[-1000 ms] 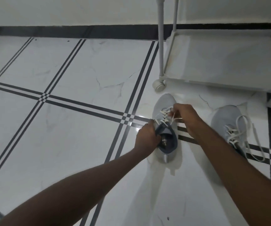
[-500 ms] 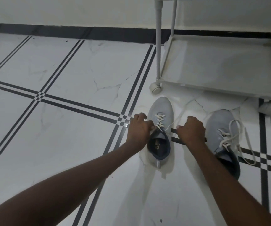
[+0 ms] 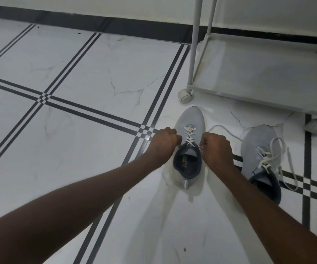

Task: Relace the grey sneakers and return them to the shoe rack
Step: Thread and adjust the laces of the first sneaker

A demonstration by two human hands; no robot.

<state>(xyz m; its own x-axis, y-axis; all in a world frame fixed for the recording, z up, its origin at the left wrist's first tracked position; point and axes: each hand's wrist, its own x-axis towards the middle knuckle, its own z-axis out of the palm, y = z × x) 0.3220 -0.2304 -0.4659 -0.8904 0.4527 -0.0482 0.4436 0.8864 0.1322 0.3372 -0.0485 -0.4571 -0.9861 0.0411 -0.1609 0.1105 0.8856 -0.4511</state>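
From the head camera, a grey sneaker (image 3: 190,130) stands on the white tiled floor (image 3: 77,121) with its toe pointing toward the shoe rack (image 3: 268,73), white lace (image 3: 189,135) crossed up its front and its dark opening facing the camera; the left hand (image 3: 164,142) is curled into a fist against the sneaker's left side at the collar, its fingers together, though what they pinch is hidden under the knuckles; the right hand (image 3: 217,147) is fisted at the right side of the collar, fingers closed on a lace end that runs out past it in a loose curve across the floor; a second grey sneaker (image 3: 258,149) lies just right of the right forearm, its laces slack and looping onto the tiles; the rack's white bottom shelf sits on castors (image 3: 185,95) just beyond both sneakers, near the dark skirting (image 3: 96,23) of the wall.
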